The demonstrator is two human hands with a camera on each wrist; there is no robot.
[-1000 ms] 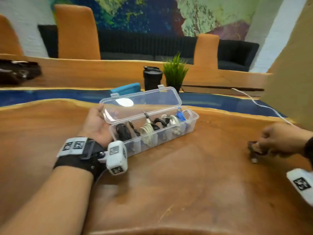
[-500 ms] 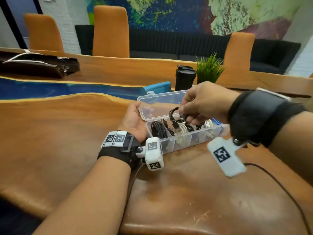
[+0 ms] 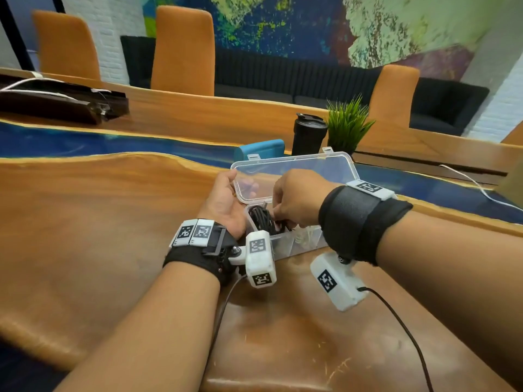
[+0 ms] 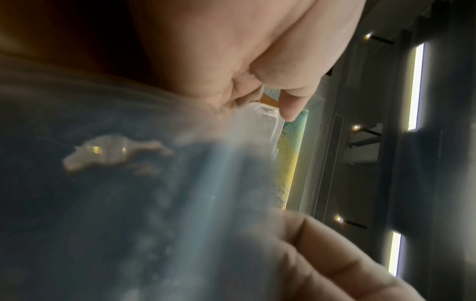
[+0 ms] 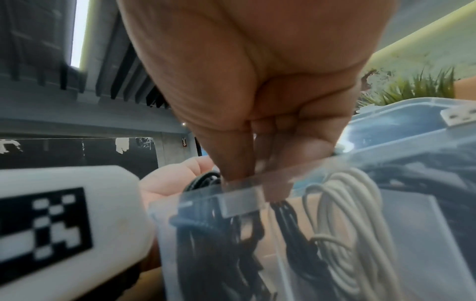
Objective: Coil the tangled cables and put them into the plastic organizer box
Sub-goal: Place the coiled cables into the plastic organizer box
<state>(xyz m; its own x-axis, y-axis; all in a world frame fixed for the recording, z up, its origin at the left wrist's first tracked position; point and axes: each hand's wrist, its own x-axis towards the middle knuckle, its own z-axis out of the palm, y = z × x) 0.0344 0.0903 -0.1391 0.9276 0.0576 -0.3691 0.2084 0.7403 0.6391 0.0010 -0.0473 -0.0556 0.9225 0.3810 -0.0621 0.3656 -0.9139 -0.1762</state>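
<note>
While both forearms reach out over the wooden table (image 3: 85,250), everything gathers round the clear box (image 3: 294,244). Nearest to me, the right hand (image 3: 297,202) dips into the box's left end with its fingers (image 5: 231,154) bunched downward, pinching a small black coil (image 5: 291,220) just below the rim. Beside that coil, further left in the box, sits a thicker black bundle (image 3: 261,217); on the coil's other side a white cable (image 5: 345,224) lies looped in the next compartment. The left hand (image 3: 226,205) is pressed against the box's left end, palm turned toward it, thumb up by the corner of the lid (image 3: 294,176); its fingers go behind the lid and curl onto the edge, holding it. The lid stands open, leaning back. Just behind the box stand a blue case (image 3: 260,149), a black tumbler (image 3: 308,134) and a small green plant (image 3: 346,123). Far to the left of the box a dark bag (image 3: 56,100) lies on the table. Beyond the table stand orange chairs (image 3: 182,52).
</note>
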